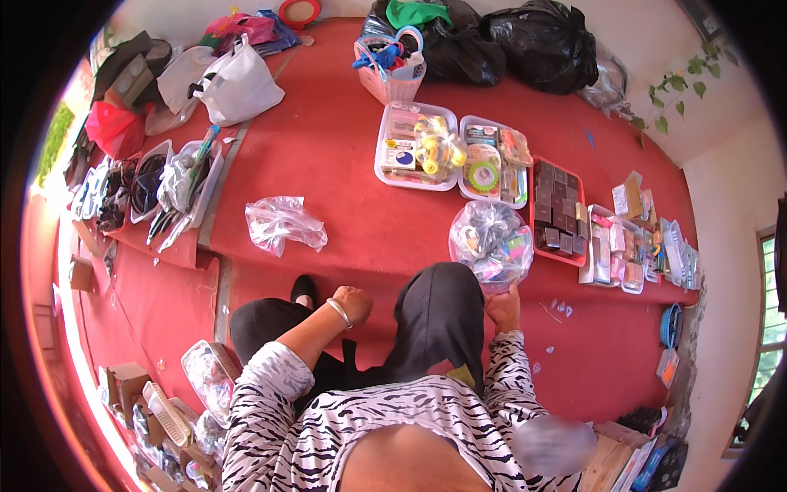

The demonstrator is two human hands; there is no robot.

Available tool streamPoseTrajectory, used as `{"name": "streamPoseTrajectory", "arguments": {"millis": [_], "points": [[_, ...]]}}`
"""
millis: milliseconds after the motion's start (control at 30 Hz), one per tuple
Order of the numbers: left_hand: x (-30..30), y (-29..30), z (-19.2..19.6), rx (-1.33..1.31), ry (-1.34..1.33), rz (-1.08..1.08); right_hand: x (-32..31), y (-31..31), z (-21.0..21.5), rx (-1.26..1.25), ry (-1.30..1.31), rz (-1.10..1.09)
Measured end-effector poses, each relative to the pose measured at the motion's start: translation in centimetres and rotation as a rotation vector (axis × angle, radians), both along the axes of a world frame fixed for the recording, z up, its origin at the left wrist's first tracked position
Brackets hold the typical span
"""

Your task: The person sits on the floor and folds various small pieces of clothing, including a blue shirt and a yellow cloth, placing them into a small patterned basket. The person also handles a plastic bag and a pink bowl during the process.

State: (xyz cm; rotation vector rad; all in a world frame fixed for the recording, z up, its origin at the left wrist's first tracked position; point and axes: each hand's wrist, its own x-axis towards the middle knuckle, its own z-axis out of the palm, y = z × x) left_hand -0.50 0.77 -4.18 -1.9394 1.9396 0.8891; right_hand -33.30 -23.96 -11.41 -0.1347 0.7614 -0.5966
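Observation:
My left hand [354, 305], with a bangle at its wrist, is closed in a fist above my lap. Whatever it may hold is hidden. My right hand [502, 312] grips the near rim of a round clear plastic tub [459, 266] beside my right knee. Small packets and a dark bundle in clear plastic fill the tub. Just beyond it stands a white tray [461, 182] with a green ring-shaped item and packages. Another white tray [385, 175] to its left holds boxes and a bag of yellow items. A crumpled clear plastic bag [285, 225] lies to the left.
A red tray [583, 201] of dark boxes stands right of the tub, with more filled containers [605, 280] farther right. At the back are a pink basket [393, 88] and black bags [541, 45]. Trays of cables [150, 184] and a white bag [238, 86] sit left.

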Motion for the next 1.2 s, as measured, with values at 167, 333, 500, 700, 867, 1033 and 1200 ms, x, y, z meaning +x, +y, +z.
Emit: {"name": "streamPoseTrajectory", "arguments": {"millis": [167,333,500,700,867,1033,1200], "points": [[0.3,0.1,0.5,0.038,-0.001,0.007,1.5,0.6,0.0,-0.145,0.121,-0.131],[0.6,0.9,0.0,0.055,-0.020,0.028,2.9,1.3,1.7,-0.144,0.311,-0.081],[0.7,0.8,0.9,0.087,0.015,0.010,3.0,2.1,1.9,-0.132,0.402,-0.141],[0.2,0.3,3.6,0.090,-0.053,0.093,0.2,3.0,-1.2,-0.461,0.293,0.171],[0.4,0.5,2.8,0.102,-0.036,0.041,-2.5,5.3,-1.5,-0.275,0.325,0.171],[0.8,1.2,3.9,0.100,-0.055,0.065,-1.6,8.2,1.1,-0.629,0.440,0.398],[0.6,0.7,4.4,0.085,-0.060,0.062,-2.3,4.3,-0.1,-0.524,0.499,0.305]]}}
